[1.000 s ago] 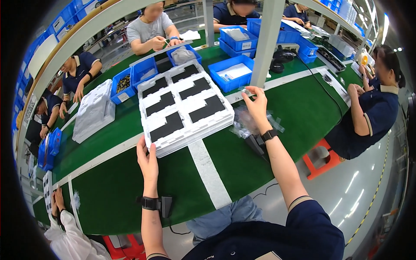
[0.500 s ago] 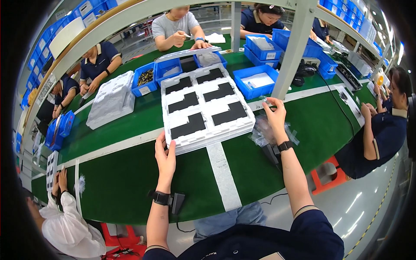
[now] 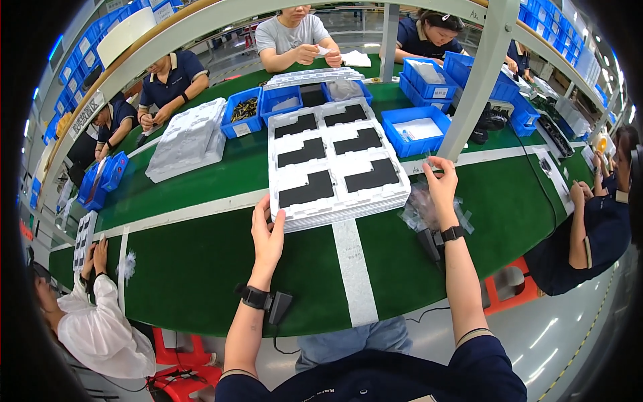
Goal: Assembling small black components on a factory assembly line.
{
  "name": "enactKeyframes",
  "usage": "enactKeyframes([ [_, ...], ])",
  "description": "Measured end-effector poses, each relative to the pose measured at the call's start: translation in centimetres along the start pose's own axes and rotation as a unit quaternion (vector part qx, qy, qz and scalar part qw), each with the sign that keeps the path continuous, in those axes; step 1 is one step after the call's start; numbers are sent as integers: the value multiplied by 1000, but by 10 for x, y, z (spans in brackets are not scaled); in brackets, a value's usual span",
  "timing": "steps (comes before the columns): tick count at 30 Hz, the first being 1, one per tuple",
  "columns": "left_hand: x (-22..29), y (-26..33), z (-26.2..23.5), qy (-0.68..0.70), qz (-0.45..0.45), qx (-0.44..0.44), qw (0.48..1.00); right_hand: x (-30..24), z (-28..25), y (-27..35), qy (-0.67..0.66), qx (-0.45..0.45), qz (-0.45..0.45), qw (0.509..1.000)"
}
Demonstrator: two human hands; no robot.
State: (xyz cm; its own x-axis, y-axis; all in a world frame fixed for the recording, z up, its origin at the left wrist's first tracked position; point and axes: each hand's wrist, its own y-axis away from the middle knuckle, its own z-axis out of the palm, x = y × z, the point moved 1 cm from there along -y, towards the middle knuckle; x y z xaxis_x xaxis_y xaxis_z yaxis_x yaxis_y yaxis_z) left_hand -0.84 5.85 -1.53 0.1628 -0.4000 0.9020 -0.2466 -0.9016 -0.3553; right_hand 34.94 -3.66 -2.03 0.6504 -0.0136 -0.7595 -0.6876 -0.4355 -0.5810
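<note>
The person's left hand point(image 3: 269, 242) has its thumb and fingers spread in a V, resting against the near left corner of a stack of thin white moulded plastic trays point(image 3: 335, 172). The stack reaches away from these fingers, ahead and to their right, across the green-topped desk point(image 3: 194, 268); its top tray carries six flat black L-shaped pieces point(image 3: 372, 177) in two columns.

The right hand point(image 3: 442, 191), just beyond the stack's right side, has thumb and forefinger closed on a small clear scrap of plastic film point(image 3: 427, 161). Just below these fingers, toward the wrist, lies a loose heap of crumpled transparent film strips point(image 3: 416, 209). A shallow rectangular blue plastic bin point(image 3: 429, 147) holding white sheets sits just ahead and left of them, and an upright grey metal post point(image 3: 479, 87) rises just ahead and right. Ahead and left of the left fingers stands another pile of white plastic trays point(image 3: 187, 141).
</note>
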Motion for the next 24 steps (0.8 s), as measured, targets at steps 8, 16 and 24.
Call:
enactKeyframes([
  [8, 0, -1, 2, -8, 11, 7, 1000, 0, 3, -2, -45, -49, -6, 998],
  [16, -5, -1, 0, -14, 15, 7, 1000, -5, 0, -1, 1, -17, -38, 999],
  [24, 0, 0, -1, -8, 11, -5, 1000, -29, 0, -1, -6, -12, -91, 996],
])
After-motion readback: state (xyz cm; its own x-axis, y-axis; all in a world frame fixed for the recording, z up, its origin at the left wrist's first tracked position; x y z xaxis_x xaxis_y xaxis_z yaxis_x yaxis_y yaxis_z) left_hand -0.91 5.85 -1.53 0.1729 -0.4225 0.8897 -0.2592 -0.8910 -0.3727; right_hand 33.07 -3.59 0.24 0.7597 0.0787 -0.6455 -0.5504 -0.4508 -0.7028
